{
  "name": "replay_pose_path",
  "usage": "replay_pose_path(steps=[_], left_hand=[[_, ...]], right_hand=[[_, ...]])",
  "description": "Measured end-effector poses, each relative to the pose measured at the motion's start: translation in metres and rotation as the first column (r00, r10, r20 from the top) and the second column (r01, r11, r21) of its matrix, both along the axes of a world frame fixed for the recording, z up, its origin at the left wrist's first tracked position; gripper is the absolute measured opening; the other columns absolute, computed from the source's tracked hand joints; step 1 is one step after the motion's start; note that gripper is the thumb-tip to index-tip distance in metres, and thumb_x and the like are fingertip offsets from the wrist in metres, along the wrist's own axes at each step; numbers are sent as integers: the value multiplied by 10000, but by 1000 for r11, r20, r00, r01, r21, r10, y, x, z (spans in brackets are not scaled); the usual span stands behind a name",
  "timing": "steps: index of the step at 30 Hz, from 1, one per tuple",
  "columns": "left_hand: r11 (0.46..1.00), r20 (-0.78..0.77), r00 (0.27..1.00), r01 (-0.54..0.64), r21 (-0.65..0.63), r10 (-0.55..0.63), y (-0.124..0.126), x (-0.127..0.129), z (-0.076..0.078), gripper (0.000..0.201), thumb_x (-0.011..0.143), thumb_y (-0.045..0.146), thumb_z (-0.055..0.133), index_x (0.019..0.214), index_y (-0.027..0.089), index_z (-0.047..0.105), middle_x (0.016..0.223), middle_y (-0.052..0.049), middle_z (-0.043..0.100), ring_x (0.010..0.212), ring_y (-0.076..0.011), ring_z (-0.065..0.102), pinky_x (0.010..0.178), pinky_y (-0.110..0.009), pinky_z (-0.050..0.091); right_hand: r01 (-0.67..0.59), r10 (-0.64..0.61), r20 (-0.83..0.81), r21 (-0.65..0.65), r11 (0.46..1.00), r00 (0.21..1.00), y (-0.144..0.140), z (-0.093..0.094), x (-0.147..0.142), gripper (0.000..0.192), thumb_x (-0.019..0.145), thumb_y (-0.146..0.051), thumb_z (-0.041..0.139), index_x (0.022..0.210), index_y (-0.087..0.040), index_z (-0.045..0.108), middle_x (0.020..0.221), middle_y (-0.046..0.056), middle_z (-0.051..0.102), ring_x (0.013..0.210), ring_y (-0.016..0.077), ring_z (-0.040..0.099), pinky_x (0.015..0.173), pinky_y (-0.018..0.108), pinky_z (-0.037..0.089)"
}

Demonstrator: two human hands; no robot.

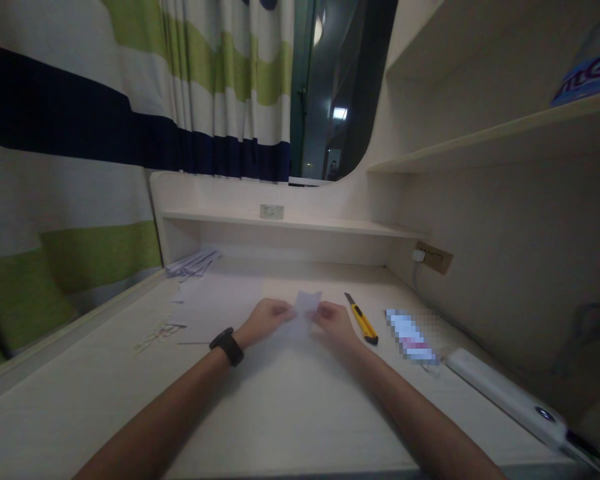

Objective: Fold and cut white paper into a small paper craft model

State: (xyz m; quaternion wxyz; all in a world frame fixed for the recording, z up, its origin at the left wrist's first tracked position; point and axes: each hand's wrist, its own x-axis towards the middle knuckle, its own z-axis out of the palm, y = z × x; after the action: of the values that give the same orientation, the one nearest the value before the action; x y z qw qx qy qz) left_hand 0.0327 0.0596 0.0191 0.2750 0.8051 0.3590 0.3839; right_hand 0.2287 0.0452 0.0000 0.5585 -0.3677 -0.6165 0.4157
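A small piece of white paper (307,303) is held up between my two hands over the desk. My left hand (269,319), with a black watch (227,346) on its wrist, pinches the paper's left edge. On the opposite edge, the fingers of my right hand (334,320) are closed on it. A yellow utility knife (363,321) lies on the desk just right of my right hand, its blade pointing away. Larger white sheets (220,293) lie flat beyond my left hand.
At the back left lies a pile of folded paper strips (193,263), with thin pale strips (157,335) nearer. A roll of clear tape (271,211) sits on the low shelf (325,225). A phone (413,337) and a long white device (505,393) lie at right, below a wall socket (434,257).
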Motion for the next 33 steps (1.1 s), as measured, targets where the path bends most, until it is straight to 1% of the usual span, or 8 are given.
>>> replay_pose_path(steps=[4,7,10,14,20,24,28,33], left_hand=[[945,-80,986,-119,306,149,-7,2,3,244,865,341,514,871,193,707,834,-43,709,737,-170,629,654,-231,395],[911,-133,973,-121,394,186,-10,2,2,261,891,327,474,912,201,701,862,-57,709,756,-180,634,679,-239,395],[914,-151,972,-108,392,180,-13,3,1,283,906,325,444,936,195,693,887,-66,704,787,-188,634,709,-244,400],[925,-118,984,-78,371,131,-18,6,1,299,911,362,431,993,210,676,963,-56,694,867,-191,625,767,-245,395],[927,-190,965,-100,361,178,-17,9,0,341,907,391,429,850,182,693,744,-50,681,642,-154,579,605,-230,340],[934,-195,961,-119,337,193,-14,10,-3,363,895,394,445,708,170,660,609,-25,615,556,-128,513,546,-225,290],[933,-194,963,-111,342,186,-15,12,-3,385,889,391,445,624,166,611,554,-12,563,517,-116,462,514,-230,249],[944,-209,963,-97,316,169,-17,12,-2,359,887,374,438,633,173,592,543,3,538,504,-110,449,508,-230,242]], right_hand=[[105,-134,132,211,972,982,-12,19,4,228,685,-326,677,844,-164,703,871,84,710,823,231,661,800,367,506],[158,-211,171,277,948,962,-21,27,5,212,704,-302,663,878,-191,709,903,69,709,837,226,658,814,358,505],[201,-259,190,278,939,947,-25,28,2,152,700,-304,670,805,-207,723,829,55,716,778,225,658,772,348,519],[187,-249,196,289,939,948,-27,27,-2,138,690,-321,683,764,-212,726,784,47,717,729,217,654,730,336,525],[169,-212,154,251,953,965,-25,31,3,191,675,-333,695,808,-200,725,792,50,713,688,196,640,676,312,520],[199,-225,111,211,957,968,-20,31,9,235,650,-385,707,757,-178,724,721,58,706,653,192,629,629,306,510],[238,-253,72,172,956,965,-18,30,8,233,609,-377,728,708,-166,720,674,60,702,608,189,625,588,297,503],[255,-264,42,158,954,964,-18,33,8,203,586,-362,737,655,-173,711,656,58,703,593,187,625,581,299,503]])
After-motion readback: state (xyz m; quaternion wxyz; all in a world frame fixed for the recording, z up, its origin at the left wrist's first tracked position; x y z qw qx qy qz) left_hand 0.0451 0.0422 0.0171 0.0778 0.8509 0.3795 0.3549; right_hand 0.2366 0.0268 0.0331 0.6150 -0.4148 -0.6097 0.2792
